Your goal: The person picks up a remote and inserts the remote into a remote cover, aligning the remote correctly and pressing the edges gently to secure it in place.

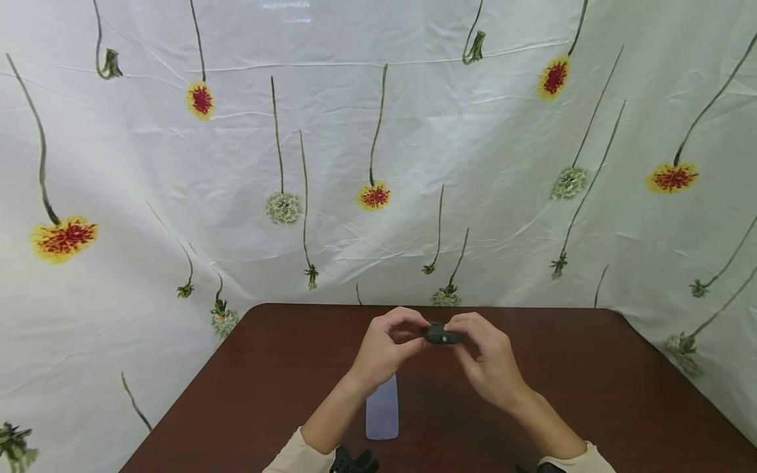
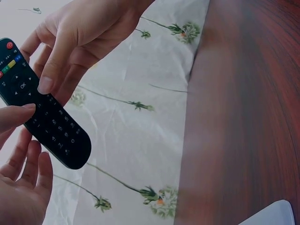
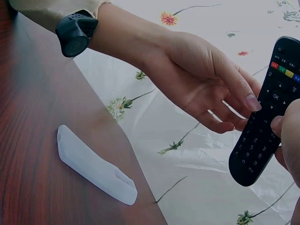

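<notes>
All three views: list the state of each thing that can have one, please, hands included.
Remote control: held up in both hands, buttons showing in both wrist views.
Left hand: pinching the remote control.
Right hand: pinching the remote control.
Pale cover: lying on the table, untouched.
Floral cloth: hanging, creased.

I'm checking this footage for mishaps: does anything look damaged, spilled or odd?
No spill or damage shows. One oddity: on the cloth behind the table, the printed flowers point downward, blooms below their stems, so the pattern looks upside down. The held remote and the pale piece on the table look intact.
</notes>
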Available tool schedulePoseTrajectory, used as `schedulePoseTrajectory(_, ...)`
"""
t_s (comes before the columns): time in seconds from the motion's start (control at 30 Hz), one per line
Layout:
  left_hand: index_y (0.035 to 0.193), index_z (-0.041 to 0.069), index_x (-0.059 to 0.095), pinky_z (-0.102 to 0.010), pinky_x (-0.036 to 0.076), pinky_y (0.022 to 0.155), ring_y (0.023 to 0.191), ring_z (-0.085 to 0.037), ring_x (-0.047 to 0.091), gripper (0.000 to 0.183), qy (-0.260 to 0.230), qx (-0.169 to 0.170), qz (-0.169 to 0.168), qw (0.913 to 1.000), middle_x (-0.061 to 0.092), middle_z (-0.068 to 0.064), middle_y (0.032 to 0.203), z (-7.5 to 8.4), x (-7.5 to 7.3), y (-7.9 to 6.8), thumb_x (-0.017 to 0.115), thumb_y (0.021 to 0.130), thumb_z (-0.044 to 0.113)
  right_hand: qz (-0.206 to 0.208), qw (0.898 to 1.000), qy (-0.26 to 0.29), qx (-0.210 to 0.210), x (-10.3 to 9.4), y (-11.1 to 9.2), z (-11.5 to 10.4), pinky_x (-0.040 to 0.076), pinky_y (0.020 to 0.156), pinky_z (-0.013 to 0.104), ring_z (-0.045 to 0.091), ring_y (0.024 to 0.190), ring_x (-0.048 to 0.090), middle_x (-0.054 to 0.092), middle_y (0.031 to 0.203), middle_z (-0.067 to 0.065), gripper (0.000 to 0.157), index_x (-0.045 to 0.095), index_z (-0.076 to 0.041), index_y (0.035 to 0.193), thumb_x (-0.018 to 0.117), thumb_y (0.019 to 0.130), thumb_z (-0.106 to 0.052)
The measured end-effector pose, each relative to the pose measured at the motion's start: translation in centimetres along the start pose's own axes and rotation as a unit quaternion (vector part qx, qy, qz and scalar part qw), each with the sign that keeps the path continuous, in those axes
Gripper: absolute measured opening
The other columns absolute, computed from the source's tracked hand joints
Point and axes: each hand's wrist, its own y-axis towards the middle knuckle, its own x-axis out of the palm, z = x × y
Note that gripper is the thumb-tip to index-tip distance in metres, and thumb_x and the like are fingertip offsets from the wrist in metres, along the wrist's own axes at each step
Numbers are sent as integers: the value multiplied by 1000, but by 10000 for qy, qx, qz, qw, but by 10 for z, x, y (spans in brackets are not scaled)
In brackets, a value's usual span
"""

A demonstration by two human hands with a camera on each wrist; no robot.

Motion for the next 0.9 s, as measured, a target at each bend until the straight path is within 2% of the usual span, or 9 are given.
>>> schedulePoseTrajectory(0.2, 113, 7, 74, -55, 51, 94, 104, -28, 68, 27, 355, -142, 43, 9993, 71, -7, 109, 1, -2, 1, 83, 88, 5, -26, 9999, -151, -67, 1, -2, 1, 48, 93, 17, 27, 96, 67, 67, 108, 9, 31, 68, -5, 108, 56, 108, -33)
schedulePoseTrajectory(0.33, 119, 3, 71, -48, 53, 93, 104, -28, 66, 31, 284, -394, 22, 9988, 69, -10, 110, 2, -3, 0, 81, 89, 5, -12, 9997, -235, -29, 1, -3, 1, 48, 93, 17, 28, 97, 67, 66, 109, 9, 33, 68, -4, 108, 55, 108, -34)
schedulePoseTrajectory(0.5, 126, -4, 62, -36, 56, 84, 98, -28, 66, 35, -188, -985, -17, 9950, 65, -13, 108, 4, -5, 0, 74, 94, 4, 78, 9992, -364, -133, 2, -4, 2, 48, 93, 16, 28, 97, 67, 66, 108, 10, 33, 68, -3, 107, 53, 109, -33)
schedulePoseTrajectory(0.63, 118, -9, 63, -35, 58, 73, 80, -24, 69, 27, -515, -1450, 51, 9881, 70, -11, 92, 5, -5, 0, 65, 102, 13, 115, 9987, -442, -233, 2, -4, 2, 48, 94, 16, 28, 96, 67, 66, 109, 10, 32, 68, -3, 107, 52, 110, -31)
schedulePoseTrajectory(0.73, 105, -12, 66, -32, 56, 62, 65, -19, 66, 37, -711, -1770, -40, 9816, 70, -10, 78, 7, -4, 0, 60, 106, 25, 81, 9982, -507, -303, 2, -5, 3, 49, 93, 16, 29, 97, 67, 65, 110, 11, 32, 68, -2, 108, 51, 110, -29)
schedulePoseTrajectory(0.8, 97, -9, 68, -28, 52, 57, 59, -16, 63, 42, -800, -1947, -165, 9775, 69, -8, 73, 8, -4, -1, 59, 106, 31, 40, 9979, -555, -316, 1, -6, 3, 49, 90, 17, 29, 97, 67, 65, 111, 11, 32, 68, -2, 108, 49, 111, -28)
schedulePoseTrajectory(0.9, 89, -3, 69, -25, 50, 53, 55, -14, 61, 40, -914, -2076, -271, 9736, 68, -8, 69, 10, -3, -1, 60, 105, 33, -10, 9975, -624, -328, 1, -7, 4, 50, 88, 17, 28, 98, 67, 65, 112, 11, 32, 68, -3, 109, 47, 111, -28)
